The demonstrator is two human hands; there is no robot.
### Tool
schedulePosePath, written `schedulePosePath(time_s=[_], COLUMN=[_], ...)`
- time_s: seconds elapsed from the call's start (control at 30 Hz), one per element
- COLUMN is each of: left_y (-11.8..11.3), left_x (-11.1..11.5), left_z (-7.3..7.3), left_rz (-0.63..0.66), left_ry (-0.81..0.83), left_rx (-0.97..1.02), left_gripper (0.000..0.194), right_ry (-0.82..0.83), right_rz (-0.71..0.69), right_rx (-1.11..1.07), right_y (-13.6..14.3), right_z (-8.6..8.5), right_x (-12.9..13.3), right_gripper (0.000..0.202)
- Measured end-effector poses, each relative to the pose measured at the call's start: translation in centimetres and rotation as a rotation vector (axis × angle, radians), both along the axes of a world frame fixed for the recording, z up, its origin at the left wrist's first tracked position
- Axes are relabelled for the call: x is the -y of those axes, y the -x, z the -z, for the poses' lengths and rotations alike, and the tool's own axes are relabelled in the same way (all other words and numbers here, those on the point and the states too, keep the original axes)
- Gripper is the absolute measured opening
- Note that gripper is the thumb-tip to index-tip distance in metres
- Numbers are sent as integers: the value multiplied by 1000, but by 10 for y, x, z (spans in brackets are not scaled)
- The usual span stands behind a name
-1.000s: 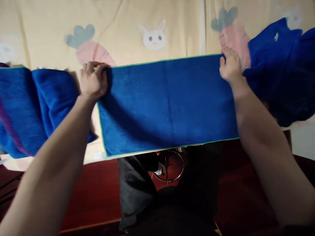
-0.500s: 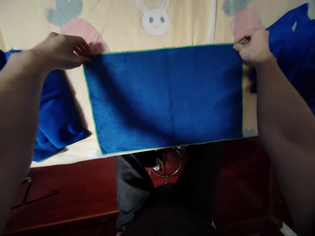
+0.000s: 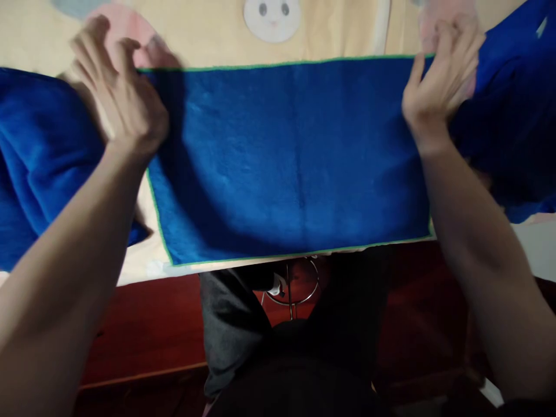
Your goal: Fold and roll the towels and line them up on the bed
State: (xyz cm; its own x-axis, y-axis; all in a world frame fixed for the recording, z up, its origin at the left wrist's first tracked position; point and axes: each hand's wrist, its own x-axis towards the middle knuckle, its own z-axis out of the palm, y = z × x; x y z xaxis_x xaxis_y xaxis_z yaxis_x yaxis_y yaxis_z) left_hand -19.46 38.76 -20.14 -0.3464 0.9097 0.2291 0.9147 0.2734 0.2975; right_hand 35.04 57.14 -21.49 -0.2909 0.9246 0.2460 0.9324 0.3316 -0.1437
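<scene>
A blue towel (image 3: 278, 156) with green edging lies spread flat, its near edge close to the table's front. A faint crease runs down its middle. Over its far left corner is my left hand (image 3: 125, 92), open, fingers apart and somewhat blurred. My right hand (image 3: 443, 81) is at the far right corner, also open, with the thumb apart from the fingers. Neither hand grips the cloth; whether they touch it I cannot tell. Both forearms hide parts of the towel's side edges.
Rumpled blue cloth (image 3: 39, 156) lies on the left, and a further blue cloth heap (image 3: 516, 116) on the right. A cream tablecloth (image 3: 339, 29) with rabbit and carrot prints covers the table. Below its front edge are my legs (image 3: 234, 330) and a metal ring stand (image 3: 292, 301).
Both hands have let go of the towel's far corners and opened. The left hand has turned its fingers away from me. The towel still lies flat, and the view has shifted slightly.
</scene>
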Motion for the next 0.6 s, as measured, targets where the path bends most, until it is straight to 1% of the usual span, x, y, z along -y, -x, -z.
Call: schedulePosePath(time_s=[0.03, 0.07, 0.1, 0.13, 0.17, 0.23, 0.3, 0.33, 0.37, 0.4, 0.43, 0.47, 0.5, 0.53, 0.6], left_y=[-4, -7, -8, -8, -8, -10, -22, -33, -46, -61, -76, -92, -106, -120, -143], left_x=[6, 12, 16, 18, 18, 17, 23, 31, 45, 64, 88, 116, 147, 179, 243], left_z=[5, 9, 11, 13, 14, 13, 8, 4, 1, -2, -5, -6, -7, -6, -4], left_rz=[97, 193, 255, 274, 262, 190, 130, 124, 132, 165, 218, 244, 232, 196, 96], left_ry=[87, 189, 258, 304, 339, 364, 341, 316, 290, 249, 239, 237, 221, 193, 162], left_rx=[-9, -11, -4, 15, 40, 85, 124, 141, 156, 164, 163, 172, 183, 180, 165], left_gripper=[67, 71, 77, 81, 84, 88, 94, 97, 99, 99, 94, 87, 81, 76, 71], right_ry=[42, 91, 138, 182, 215, 262, 277, 259, 233, 193, 173, 188, 229, 278, 288], right_rz=[-26, -95, -138, -163, -137, 8, 103, 96, 50, -12, -110, -201, -247, -216, -51], right_rx=[-6, -7, -2, 3, 10, 13, 5, -4, -15, -29, -36, -36, -30, -25, -64], right_y=[8, 14, 17, 18, 18, 15, 16, 18, 20, 22, 20, 15, 6, -7, -39], right_z=[-3, -4, -5, -5, -4, -3, -8, -13, -19, -25, -31, -35, -38, -39, -36], right_x=[16, 29, 38, 44, 45, 41, 44, 53, 68, 89, 116, 145, 174, 200, 241], right_gripper=[68, 64, 61, 58, 57, 57, 60, 61, 62, 62, 61, 62, 63, 62, 61])
